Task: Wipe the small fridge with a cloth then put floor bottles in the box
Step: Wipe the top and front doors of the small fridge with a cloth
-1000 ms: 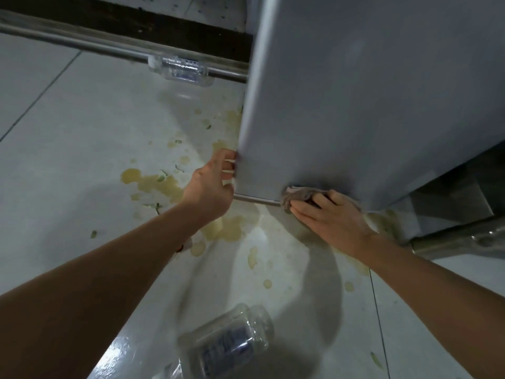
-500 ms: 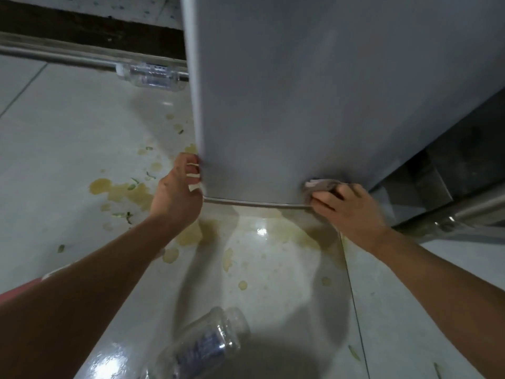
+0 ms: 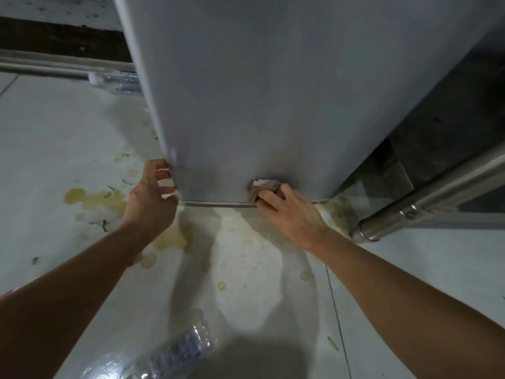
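The small grey fridge (image 3: 273,91) fills the upper middle of the view, its door seen from above. My left hand (image 3: 149,199) grips the door's lower left corner, fingers curled round the edge. My right hand (image 3: 289,212) presses a crumpled brownish cloth (image 3: 263,187) against the door's bottom edge, fingers curled over it. One clear plastic bottle (image 3: 177,348) lies on the floor near me. A second clear bottle (image 3: 117,82) lies by the far rail, partly hidden behind the fridge.
The white tiled floor (image 3: 54,149) carries yellowish spill stains (image 3: 95,199) and small green scraps left of and below the fridge. A metal rail (image 3: 426,195) runs at the right, another (image 3: 41,68) along the far wall.
The cloth and my right hand slid left along the door's bottom edge. My left hand kept its hold on the door corner. The view shifted, and the far bottle is now partly hidden by the fridge.
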{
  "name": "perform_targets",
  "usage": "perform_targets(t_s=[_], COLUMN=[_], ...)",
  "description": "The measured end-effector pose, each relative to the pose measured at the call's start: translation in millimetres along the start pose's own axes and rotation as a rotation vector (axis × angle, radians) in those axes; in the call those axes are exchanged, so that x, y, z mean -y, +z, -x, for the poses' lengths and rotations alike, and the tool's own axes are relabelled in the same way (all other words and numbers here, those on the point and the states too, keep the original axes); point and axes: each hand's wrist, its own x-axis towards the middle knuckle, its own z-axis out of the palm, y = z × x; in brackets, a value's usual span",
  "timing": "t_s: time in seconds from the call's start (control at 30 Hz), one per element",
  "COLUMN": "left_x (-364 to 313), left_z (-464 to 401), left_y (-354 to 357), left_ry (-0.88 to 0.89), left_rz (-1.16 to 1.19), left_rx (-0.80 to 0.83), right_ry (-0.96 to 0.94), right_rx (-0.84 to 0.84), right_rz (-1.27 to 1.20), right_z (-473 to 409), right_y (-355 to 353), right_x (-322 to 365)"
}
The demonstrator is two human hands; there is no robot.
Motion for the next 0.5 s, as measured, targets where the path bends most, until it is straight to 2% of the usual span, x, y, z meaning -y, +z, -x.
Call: perform_targets(t_s=[0.07, 0.17, 0.23, 0.3, 0.4, 0.5], left_x=[-1.7, -2.9, -3.3, -3.5, -4.4, -4.0], left_z=[0.0, 0.5, 2.5, 3.4, 2.3, 2.9], left_y=[0.1, 0.5, 1.7, 2.3, 2.1, 2.3], left_ry=[-0.008, -0.015, -0.012, -0.018, -0.032, -0.028], left_rz=[0.021, 0.054, 0.055, 0.046, 0.054, 0.039], left_rx=[0.010, 0.014, 0.008, 0.003, 0.004, -0.011], right_ry=[0.118, 0.543, 0.703, 0.808, 1.146, 1.485], right_rx=[0.071, 0.267, 0.262, 0.092, -0.303, -0.379], right_rz=[0.020, -0.018, -0.072, -0.196, -0.480, -0.733], right_z=[25.1, 60.6, 72.9, 68.4, 49.4, 24.7], right_y=[-1.8, -3.1, -4.5, -9.7, -16.5, -6.5], right_x=[-16.1, -36.2, -43.1, -40.5, -31.6, -30.4])
